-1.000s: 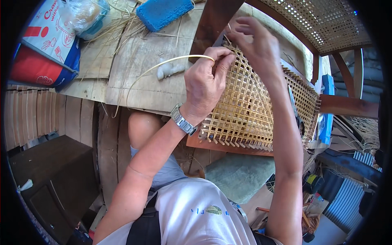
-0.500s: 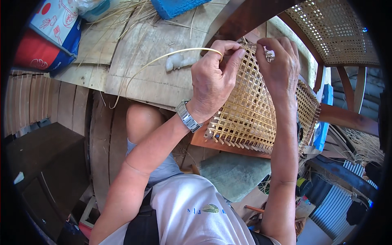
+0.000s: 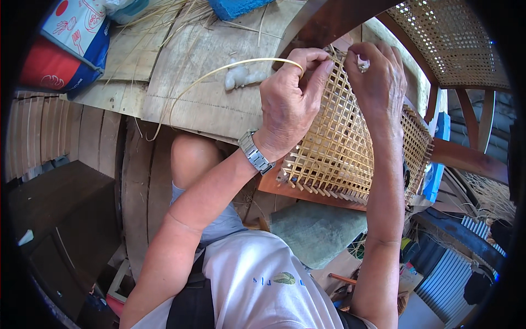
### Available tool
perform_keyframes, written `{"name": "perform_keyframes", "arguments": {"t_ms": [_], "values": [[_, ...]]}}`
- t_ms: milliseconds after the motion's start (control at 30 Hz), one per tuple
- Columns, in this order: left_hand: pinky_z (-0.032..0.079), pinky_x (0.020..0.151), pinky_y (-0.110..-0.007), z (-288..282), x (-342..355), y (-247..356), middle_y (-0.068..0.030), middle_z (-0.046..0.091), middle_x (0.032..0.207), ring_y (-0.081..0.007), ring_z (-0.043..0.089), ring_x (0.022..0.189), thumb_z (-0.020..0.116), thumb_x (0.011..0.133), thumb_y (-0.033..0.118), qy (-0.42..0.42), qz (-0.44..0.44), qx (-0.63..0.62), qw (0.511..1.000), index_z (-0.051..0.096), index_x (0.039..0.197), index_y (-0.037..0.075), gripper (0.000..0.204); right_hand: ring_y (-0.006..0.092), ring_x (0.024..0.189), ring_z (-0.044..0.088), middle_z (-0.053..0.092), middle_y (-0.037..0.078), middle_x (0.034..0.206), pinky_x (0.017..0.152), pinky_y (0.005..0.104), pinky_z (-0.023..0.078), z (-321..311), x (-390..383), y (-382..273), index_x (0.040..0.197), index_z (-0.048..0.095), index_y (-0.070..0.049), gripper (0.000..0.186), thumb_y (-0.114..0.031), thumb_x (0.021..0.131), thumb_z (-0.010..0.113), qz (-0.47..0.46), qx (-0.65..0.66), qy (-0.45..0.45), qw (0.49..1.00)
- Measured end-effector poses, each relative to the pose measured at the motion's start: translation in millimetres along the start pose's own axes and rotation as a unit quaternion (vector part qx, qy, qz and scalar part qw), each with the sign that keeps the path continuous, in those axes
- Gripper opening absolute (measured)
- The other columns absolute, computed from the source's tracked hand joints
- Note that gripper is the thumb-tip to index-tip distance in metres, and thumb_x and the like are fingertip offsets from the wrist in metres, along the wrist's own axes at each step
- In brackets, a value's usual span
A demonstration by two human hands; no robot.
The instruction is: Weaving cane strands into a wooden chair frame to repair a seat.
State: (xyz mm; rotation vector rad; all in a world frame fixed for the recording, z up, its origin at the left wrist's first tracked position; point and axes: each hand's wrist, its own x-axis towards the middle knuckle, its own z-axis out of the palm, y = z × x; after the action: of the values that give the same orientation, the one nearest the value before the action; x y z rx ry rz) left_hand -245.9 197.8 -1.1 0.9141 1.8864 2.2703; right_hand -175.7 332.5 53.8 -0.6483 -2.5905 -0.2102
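Note:
My left hand (image 3: 290, 104) is pinched at the top edge of a woven cane seat (image 3: 329, 159), gripping a long pale cane strand (image 3: 213, 71) that arches leftward and dangles over the board's edge. My right hand (image 3: 378, 82) is curled at the seat's upper right, fingertips closed beside a small white bit (image 3: 362, 62); what they grip is unclear. The seat sits in a reddish-brown wooden chair frame (image 3: 290, 186), with short peg-like ends sticking up along its near border.
A plywood work surface (image 3: 181, 115) bears loose cane strands, white lumps (image 3: 239, 78), a blue block (image 3: 235, 6) and a red-and-blue bag (image 3: 60, 55). A caned chair back (image 3: 438, 44) rises at upper right. A dark cabinet (image 3: 66, 219) stands at lower left.
My right hand has come down from its raised, spread-fingered position into a curl at the seat's edge. My left hand has shifted slightly up and right in the picture, still pinching.

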Motion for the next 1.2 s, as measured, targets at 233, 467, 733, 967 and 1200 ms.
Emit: {"name": "perform_keyframes", "arguments": {"t_ms": [233,467,733,967,1200], "values": [[0.053,0.064,-0.029,-2,3,-1,-0.0077,0.072,0.092,-0.0177,0.069,0.072,0.072,0.091,0.003,0.008,0.036,-0.004,0.999,0.067,0.105,0.004,0.015,0.0289,0.096,0.062,0.065,0.009,0.093,0.083,0.0429,0.051,0,8,-2,0.093,0.073,-0.009,0.013,-0.021,0.087,0.074,-0.029,-0.01,-0.019,0.999],[0.055,0.068,-0.024,2,7,6,-0.0054,0.075,0.097,-0.0102,0.07,0.079,0.073,0.092,0.004,-0.003,0.116,0.08,0.99,0.071,0.108,0.002,0.016,0.0296,0.094,0.061,0.061,0.009,0.09,0.08,0.043,0.051,-1,1,7,0.096,0.073,-0.009,0.013,-0.019,0.088,0.073,-0.02,0.024,-0.018,0.999],[0.055,0.065,-0.031,13,15,7,-0.012,0.073,0.092,-0.0206,0.073,0.079,0.069,0.093,0.003,-0.074,0.133,0.175,0.973,0.067,0.106,0.003,0.013,0.0255,0.087,0.062,0.067,0.008,0.09,0.077,0.0388,0.052,2,-17,8,0.105,0.078,-0.011,0.018,-0.019,0.089,0.074,-0.001,0.092,0.047,0.995],[0.053,0.059,-0.045,19,23,4,-0.0143,0.068,0.079,-0.0366,0.069,0.073,0.059,0.096,0.005,-0.161,0.153,0.269,0.937,0.051,0.104,0.008,0.012,0.0275,0.091,0.065,0.069,0.01,0.091,0.08,0.04,0.052,3,-18,17,0.107,0.077,-0.009,0.018,-0.015,0.091,0.07,0.012,0.162,0.022,0.987],[0.052,0.056,-0.047,21,31,-9,-0.0148,0.067,0.078,-0.0376,0.069,0.072,0.056,0.097,0.004,-0.192,0.175,0.286,0.922,0.048,0.105,0.007,0.013,0.0228,0.09,0.07,0.073,0.008,0.094,0.077,0.0353,0.057,-10,-20,14,0.11,0.073,-0.008,0.019,-0.011,0.091,0.07,0.061,0.218,0.019,0.974]]}}
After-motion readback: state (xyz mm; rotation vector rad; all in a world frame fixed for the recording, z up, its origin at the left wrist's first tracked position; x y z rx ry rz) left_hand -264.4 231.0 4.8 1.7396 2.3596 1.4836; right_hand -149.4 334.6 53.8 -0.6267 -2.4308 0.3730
